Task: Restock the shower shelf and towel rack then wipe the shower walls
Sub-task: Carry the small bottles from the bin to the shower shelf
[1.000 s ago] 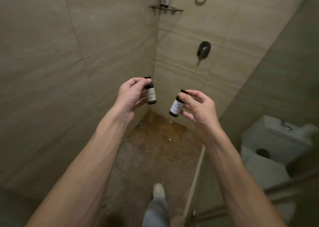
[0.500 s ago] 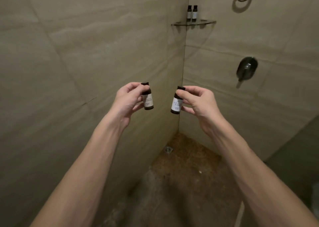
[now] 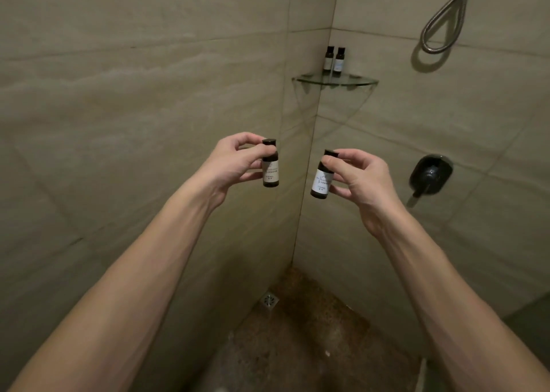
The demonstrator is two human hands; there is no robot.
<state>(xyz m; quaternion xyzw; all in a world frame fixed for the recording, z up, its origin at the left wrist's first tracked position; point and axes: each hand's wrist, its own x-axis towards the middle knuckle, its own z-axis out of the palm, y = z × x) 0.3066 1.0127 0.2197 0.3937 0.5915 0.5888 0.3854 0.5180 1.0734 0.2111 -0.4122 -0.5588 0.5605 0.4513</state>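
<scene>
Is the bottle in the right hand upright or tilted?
Tilted. The right hand pinches the bottle near its top, and its base sits further left.

Each raised hand pinches a small dark bottle, the left hand [image 3: 230, 165] one bottle [image 3: 270, 164] upright, the right hand [image 3: 361, 180] another bottle [image 3: 323, 175] tilted, below a glass corner shelf [image 3: 354, 80] bearing two more bottles [image 3: 334, 58].

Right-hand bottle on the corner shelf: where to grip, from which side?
Pinch the right-hand bottle at its cap, from the front and above. It stands upright in the corner of the glass shelf, walls behind, the other bottle close on its left.
</scene>
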